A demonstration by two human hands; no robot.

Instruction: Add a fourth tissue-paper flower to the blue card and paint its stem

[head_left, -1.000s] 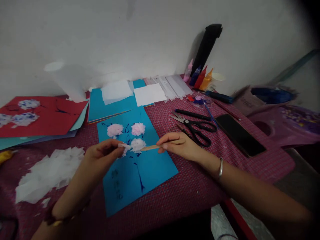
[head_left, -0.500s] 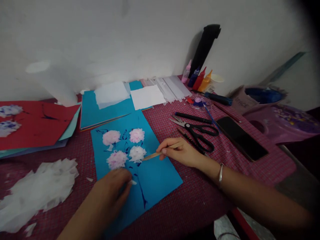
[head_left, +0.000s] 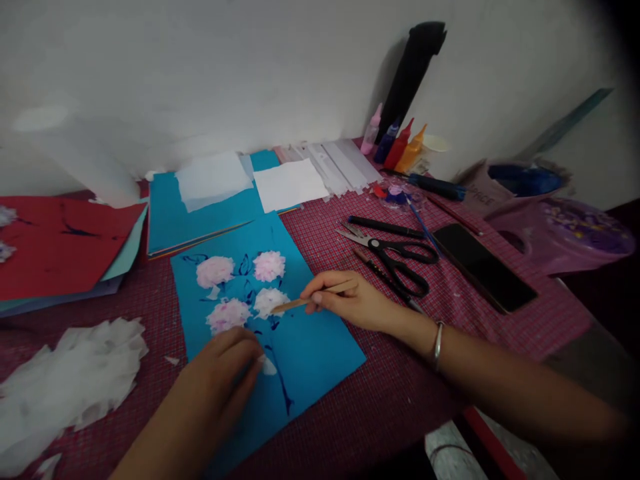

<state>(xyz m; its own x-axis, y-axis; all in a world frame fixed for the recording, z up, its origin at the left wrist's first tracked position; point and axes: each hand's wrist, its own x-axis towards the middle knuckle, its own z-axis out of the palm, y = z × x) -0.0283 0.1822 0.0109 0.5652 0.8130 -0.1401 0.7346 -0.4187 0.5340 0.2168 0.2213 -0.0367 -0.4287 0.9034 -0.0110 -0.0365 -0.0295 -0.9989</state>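
On a blue sheet (head_left: 320,360) are several fluffy pink and white paper flowers, with dark blue painted stems and leaves. My right hand (head_left: 340,300) pinches a thin wooden stick (head_left: 293,305), its tip against the edge of the white flower (head_left: 270,303). Below the lower left pink flower (head_left: 229,314), my left hand (head_left: 233,367) is over the sheet, fingers curled, with a small white paper piece (head_left: 268,365) at its fingertips. A pile of white paper pieces (head_left: 75,373) lies to the left on the checked cloth.
Black scissors (head_left: 395,253), pens and a phone (head_left: 485,267) lie to the right. Paint bottles (head_left: 400,147) stand at the back beside a black object. Blue sheets with white paper (head_left: 215,180) lie at the back, a red sheet (head_left: 60,260) at the left, pink containers (head_left: 565,233) at the far right.
The stick in my right hand has moved left and slightly up, from beside the white flower onto its edge. The view has shifted slightly. My left hand stays near the lower left flower.
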